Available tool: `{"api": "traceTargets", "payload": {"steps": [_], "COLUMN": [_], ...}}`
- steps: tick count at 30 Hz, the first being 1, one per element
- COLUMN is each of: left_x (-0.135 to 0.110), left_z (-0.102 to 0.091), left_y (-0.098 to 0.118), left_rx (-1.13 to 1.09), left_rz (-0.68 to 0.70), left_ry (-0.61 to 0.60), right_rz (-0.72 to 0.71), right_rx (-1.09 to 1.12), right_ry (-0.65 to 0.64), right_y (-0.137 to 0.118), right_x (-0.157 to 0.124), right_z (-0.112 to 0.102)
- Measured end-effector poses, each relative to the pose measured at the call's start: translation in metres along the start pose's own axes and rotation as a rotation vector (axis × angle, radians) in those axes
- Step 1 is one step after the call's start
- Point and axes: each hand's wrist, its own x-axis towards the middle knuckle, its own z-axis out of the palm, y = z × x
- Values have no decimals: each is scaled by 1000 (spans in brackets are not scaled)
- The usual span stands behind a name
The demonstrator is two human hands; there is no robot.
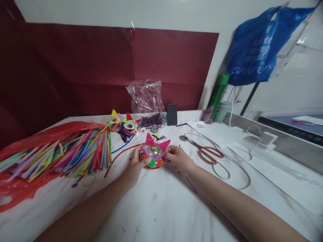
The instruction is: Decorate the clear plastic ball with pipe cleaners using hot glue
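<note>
A red plastic sheet (37,137) lies at the far left of the white table (164,208), with a spread bundle of coloured pipe cleaners (70,153) on top of it; behind the bundle's right end sit two finished pipe-cleaner faces (123,126); the left hand (133,168) cups the decorated ball (152,155) from its left side, thumb across the front; the ball, clear with pink ears, rests on the table between both hands; the right hand (178,158) pinches its right edge just under one ear; red-handled scissors (205,153) lie near, to the right; a blue bag (257,50) hangs beyond.
</note>
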Motion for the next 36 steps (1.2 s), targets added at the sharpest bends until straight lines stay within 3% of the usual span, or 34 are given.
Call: {"api": "traceTargets", "payload": {"steps": [10, 16, 36], "left_x": [0, 2, -2], "left_z": [-2, -6, -1], "left_y": [1, -3, 2], "left_rx": [85, -9, 283], "left_rz": [0, 17, 100], "left_ry": [-2, 23, 145], "right_rz": [-16, -10, -12], "right_rx": [43, 47, 54], "right_ry": [-39, -47, -37], "right_y": [3, 5, 5], "right_x": [5, 5, 6], "right_z": [-4, -5, -3]}}
